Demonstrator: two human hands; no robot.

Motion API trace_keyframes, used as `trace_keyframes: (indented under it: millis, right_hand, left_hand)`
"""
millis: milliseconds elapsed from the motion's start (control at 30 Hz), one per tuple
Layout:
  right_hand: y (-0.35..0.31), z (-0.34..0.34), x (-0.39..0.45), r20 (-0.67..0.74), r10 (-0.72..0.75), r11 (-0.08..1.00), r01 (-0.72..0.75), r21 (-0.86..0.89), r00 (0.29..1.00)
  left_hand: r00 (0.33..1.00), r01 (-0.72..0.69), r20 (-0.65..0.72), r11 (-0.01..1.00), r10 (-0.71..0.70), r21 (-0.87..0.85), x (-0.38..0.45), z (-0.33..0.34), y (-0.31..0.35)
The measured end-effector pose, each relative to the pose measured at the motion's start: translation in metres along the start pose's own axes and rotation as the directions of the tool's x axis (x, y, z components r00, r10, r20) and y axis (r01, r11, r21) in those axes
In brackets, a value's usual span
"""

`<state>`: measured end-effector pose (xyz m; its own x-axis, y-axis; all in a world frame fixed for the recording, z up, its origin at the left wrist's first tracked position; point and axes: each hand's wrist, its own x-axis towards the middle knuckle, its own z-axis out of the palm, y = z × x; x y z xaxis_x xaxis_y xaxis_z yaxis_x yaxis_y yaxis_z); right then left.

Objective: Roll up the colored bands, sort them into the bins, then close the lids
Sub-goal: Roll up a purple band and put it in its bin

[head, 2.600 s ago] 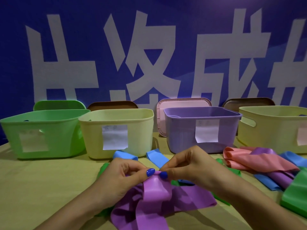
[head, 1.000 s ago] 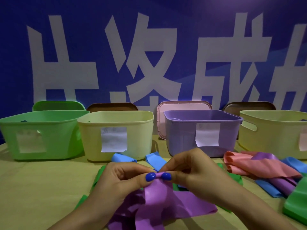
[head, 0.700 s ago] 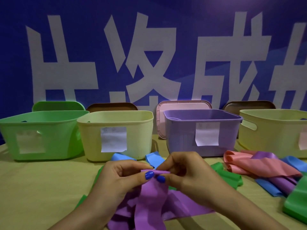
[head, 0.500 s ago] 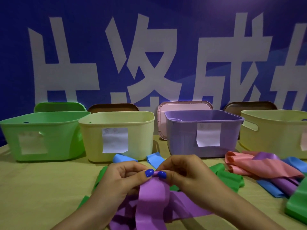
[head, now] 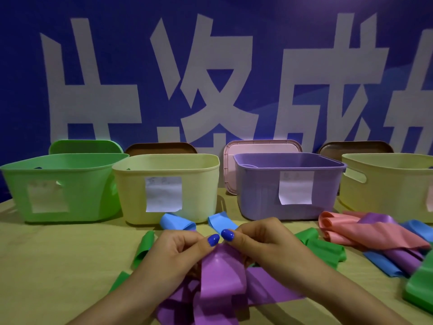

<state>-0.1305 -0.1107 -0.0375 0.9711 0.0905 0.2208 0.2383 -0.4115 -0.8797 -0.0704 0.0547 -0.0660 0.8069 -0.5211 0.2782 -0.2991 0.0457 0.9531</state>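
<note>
A purple band [head: 220, 282] hangs from both my hands just above the table, its long tail lying loose below. My left hand [head: 173, 254] and my right hand [head: 269, 245] pinch its top end between thumbs and fingers, thumbs almost touching. The rolled part is hidden behind my fingers. Behind stand open bins: green [head: 61, 186], yellow [head: 199, 184], purple [head: 257, 191] and a second yellow [head: 386, 184]. Lids lean behind them: green [head: 84, 147], brown [head: 161, 148], pink [head: 229, 170], brown [head: 353, 147].
Loose bands lie around my hands: blue ones [head: 178, 221], green ones [head: 321, 245], and a pile of pink [head: 365, 233], purple and blue bands on the right. A green band [head: 419, 292] lies at the right edge. A blue banner closes the back.
My fingers have kept working the purple band's top end, shifting slightly up and down. The tail has drawn in a little. Bins and other bands have not moved.
</note>
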Motion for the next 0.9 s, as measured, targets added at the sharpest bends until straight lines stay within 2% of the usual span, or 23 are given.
trace_keyframes:
  millis: [133,367,567,900]
  right_hand:
    - [0.001,-0.003,0.001,0.040,0.066,0.998,-0.066,0.005,0.997]
    - [-0.004,-0.009,0.000,0.109,0.153,0.982,-0.163,0.090,0.982]
    - [-0.008,-0.012,-0.001,0.139,0.180,0.976,-0.194,0.098,0.974]
    - [-0.006,-0.012,-0.002,0.068,0.171,0.985,-0.171,-0.007,0.983]
  left_hand:
    - [1.000,-0.014,0.022,0.996,0.012,0.085,-0.002,0.000,0.001]
    - [0.993,0.071,0.097,0.997,-0.072,0.023,-0.001,-0.004,0.001]
    - [0.995,0.024,0.095,0.999,-0.028,0.043,-0.003,-0.004,0.005]
    - [0.998,0.011,0.057,0.995,-0.016,0.098,-0.006,0.000,0.015]
